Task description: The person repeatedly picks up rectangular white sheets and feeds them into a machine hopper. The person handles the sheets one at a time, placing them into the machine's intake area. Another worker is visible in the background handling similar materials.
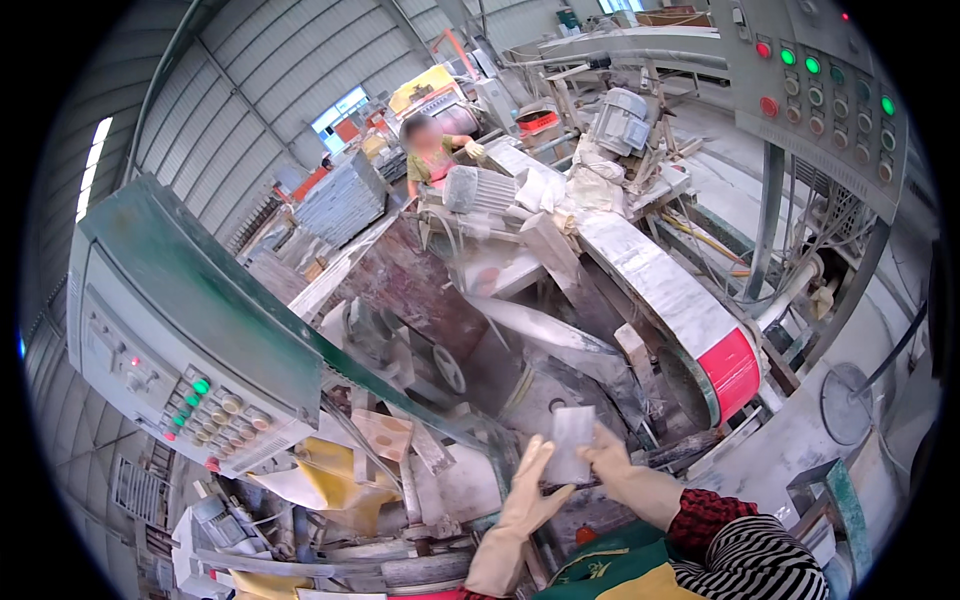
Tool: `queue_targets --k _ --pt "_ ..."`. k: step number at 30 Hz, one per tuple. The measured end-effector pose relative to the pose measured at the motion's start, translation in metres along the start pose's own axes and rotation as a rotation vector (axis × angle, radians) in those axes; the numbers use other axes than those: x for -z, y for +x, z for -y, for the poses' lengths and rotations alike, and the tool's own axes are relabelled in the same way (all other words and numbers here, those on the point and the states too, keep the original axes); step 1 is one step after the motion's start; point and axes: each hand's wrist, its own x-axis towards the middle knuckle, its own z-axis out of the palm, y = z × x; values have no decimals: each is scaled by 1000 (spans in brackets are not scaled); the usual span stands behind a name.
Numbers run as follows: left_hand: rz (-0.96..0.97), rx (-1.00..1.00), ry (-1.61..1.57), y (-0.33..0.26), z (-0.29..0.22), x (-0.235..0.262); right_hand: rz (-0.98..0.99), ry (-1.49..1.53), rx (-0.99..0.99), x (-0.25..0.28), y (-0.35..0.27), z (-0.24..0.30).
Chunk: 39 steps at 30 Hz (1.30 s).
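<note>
A small rectangular grey-white slab (572, 440), perhaps stone or tile, stands upright in front of me, slightly blurred. My right hand (632, 482), in a cream rubber glove, grips it by its right edge, thumb and fingers closed there. On the other side, my left hand (520, 500) wears a matching glove. Its fingers and thumb are spread apart close to the slab's left edge; whether they touch it I cannot tell. Both hands are above the near end of the dusty machinery, in front of my green and yellow apron (610, 570).
At left stands a green-and-grey control cabinet (190, 330); another button panel (825, 100) hangs upper right. A white conveyor-like machine arm (660, 270) with a red end (728, 375) lies ahead. Beyond it, a co-worker (432, 160) stands near a motor (480, 190). Wood blocks (385, 435) lie left.
</note>
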Motion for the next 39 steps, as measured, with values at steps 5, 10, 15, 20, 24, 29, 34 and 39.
queue_targets --k 5,10,15,20,24,29,34,39 --pt "-300 449 375 -109 86 84 -512 -77 350 118 33 16" --pt "-673 970 1117 -286 132 138 -884 -97 240 215 49 64" --pt "-468 1030 1072 -357 123 110 -989 -143 215 248 63 88" --pt "-249 968 1288 -414 208 109 -953 -73 308 260 83 85" --pt "-122 919 1296 -401 200 104 -1033 -116 368 288 97 69" --pt "84 883 1333 -357 129 102 -1111 -234 315 292 105 69" --pt "120 902 1349 -340 115 97 -1010 -479 188 284 98 87" --pt "51 937 1358 -331 125 97 -962 -614 11 279 85 105"
